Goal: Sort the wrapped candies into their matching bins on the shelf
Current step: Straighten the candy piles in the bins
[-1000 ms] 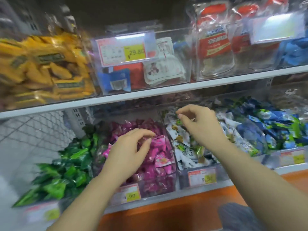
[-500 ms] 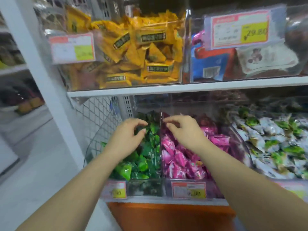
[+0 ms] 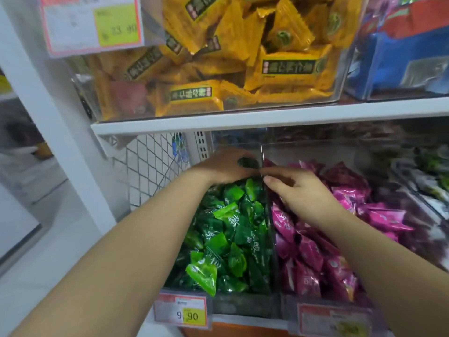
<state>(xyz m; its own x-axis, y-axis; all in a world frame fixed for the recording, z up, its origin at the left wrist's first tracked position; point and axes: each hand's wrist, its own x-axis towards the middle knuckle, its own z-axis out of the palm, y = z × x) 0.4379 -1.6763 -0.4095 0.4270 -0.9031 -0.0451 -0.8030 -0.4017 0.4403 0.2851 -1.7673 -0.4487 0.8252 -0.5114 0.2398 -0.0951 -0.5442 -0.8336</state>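
Green candies (image 3: 226, 239) in shiny, crinkled wrappers lie heaped in a clear bin (image 3: 243, 305) on the lower shelf. A dark green candy (image 3: 247, 162) is at the back of it, at the fingertips of the left hand (image 3: 222, 166). Pink candies (image 3: 315, 251) fill the neighbouring bin (image 3: 315, 152), touching on the right. Yellow candies (image 3: 243, 57) pack the upper bin (image 3: 339, 76).

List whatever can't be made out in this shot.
- Left hand: head view, fingers curl away at the green candies' far end; hold unclear.
- Right hand: head view, fingertips blur against the clear divider.
- Right price tag: head view, blurred, cut by bottom edge.
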